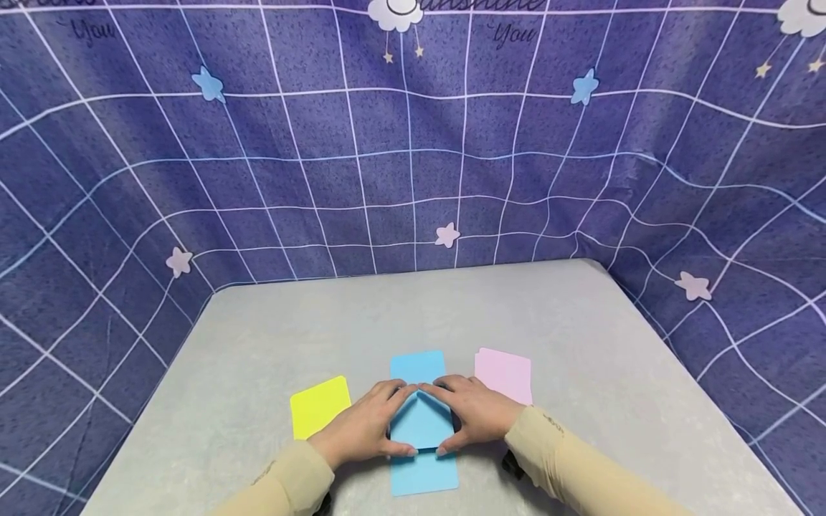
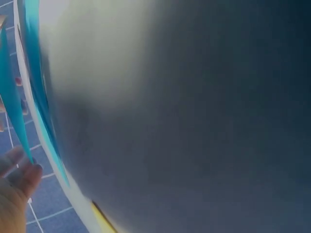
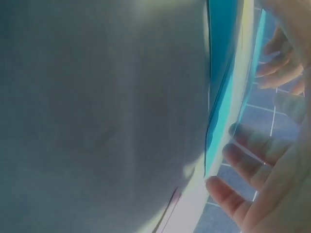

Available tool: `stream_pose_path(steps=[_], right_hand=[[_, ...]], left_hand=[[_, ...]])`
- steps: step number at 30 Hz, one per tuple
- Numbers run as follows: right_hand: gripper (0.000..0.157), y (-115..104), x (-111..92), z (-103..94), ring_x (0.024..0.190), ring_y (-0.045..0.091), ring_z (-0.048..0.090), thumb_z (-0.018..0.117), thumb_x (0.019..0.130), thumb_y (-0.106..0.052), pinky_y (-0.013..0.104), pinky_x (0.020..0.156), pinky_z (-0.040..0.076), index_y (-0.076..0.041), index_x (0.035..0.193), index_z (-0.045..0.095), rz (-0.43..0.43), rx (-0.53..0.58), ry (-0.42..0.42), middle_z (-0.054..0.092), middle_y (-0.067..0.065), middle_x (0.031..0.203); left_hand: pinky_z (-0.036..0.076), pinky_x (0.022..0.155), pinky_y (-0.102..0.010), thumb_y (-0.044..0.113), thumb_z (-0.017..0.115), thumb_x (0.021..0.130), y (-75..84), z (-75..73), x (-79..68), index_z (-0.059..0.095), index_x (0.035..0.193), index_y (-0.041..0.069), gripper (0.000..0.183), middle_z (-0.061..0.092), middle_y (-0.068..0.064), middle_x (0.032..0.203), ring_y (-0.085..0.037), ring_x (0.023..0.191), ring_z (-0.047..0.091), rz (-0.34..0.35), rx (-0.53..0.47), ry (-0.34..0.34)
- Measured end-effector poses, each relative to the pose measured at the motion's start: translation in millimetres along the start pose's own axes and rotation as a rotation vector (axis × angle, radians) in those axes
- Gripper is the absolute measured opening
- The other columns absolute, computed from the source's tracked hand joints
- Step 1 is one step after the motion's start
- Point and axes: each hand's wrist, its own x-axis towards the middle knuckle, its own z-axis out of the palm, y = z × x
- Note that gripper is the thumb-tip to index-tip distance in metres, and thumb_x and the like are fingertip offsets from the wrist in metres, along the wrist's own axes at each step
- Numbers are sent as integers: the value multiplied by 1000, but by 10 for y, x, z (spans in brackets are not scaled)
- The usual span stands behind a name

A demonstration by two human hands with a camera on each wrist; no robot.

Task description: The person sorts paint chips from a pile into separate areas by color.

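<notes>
Both hands hold a light blue paper square (image 1: 422,423) between them, raised over the table in the wrist views. My left hand (image 1: 368,423) grips its left side, thumb at the near corner and fingertips at the far edge. My right hand (image 1: 480,412) grips the right side the same way, and the two index fingertips meet at the far edge. Beneath lies more blue paper, showing as a far piece (image 1: 418,364) and a near piece (image 1: 424,474); its middle is hidden. In the left wrist view the held blue sheet (image 2: 9,92) appears edge-on.
A yellow paper square (image 1: 319,405) lies to the left, partly behind the left hand. Pink paper squares (image 1: 506,374), slightly offset in a stack, lie to the right by the right hand. The grey table (image 1: 400,308) meets a purple-blue gridded curtain (image 1: 413,179) behind and at both sides.
</notes>
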Motion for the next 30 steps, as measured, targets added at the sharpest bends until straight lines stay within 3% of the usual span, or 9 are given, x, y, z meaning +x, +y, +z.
stream_pose_path(steps=[10,21,25,30], right_hand=[[103,-97,-99,47,136,26,48,78,80,-68,51,109,41,-17,161,38,27,11,-32,52,8,147],[98,-140,-156,62,139,30,46,74,82,-71,53,108,42,-16,157,44,30,-18,-14,48,12,151],[85,-56,-68,7,138,35,48,72,90,-62,57,107,43,-10,154,48,63,-27,50,49,18,150],[72,132,83,-8,137,41,48,70,97,-49,60,106,43,-8,153,49,131,-44,115,49,23,148]], left_hand=[[46,105,-51,72,74,82,14,29,-36,45,154,15,97,51,-11,145,-33,129,53,-3,38,-47],[44,108,-49,65,70,90,7,19,-19,47,153,13,85,54,-9,143,-29,131,53,41,60,-56],[41,111,-50,56,68,96,-49,-43,62,48,152,9,76,55,-12,143,-31,134,51,34,70,-23],[39,112,-55,43,67,101,-173,-115,211,49,150,4,65,52,-19,144,-37,136,47,-48,88,55]])
